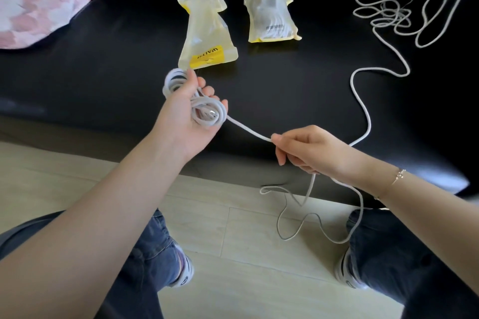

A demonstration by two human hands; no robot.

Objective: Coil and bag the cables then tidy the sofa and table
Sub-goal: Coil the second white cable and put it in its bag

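While left hand (190, 114) grips coiled cable (207, 111), right hand (308, 149) pinching its strand, black sofa (103, 72) (pale floor (220, 228) below)

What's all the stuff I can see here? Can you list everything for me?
Cable coil: one, white, wound in the left hand, its tail running to the right hand and looping down to the floor.
Loose cable: one, white, tangled on the sofa, far right.
Empty bag: one, yellowish, sofa middle.
Filled bag: one, yellowish, beside it.
Cushion: one, pink and white, top left.
Sofa: one, black.
Floor: pale wood.
Left hand: holds the coil.
Right hand: pinches the cable.
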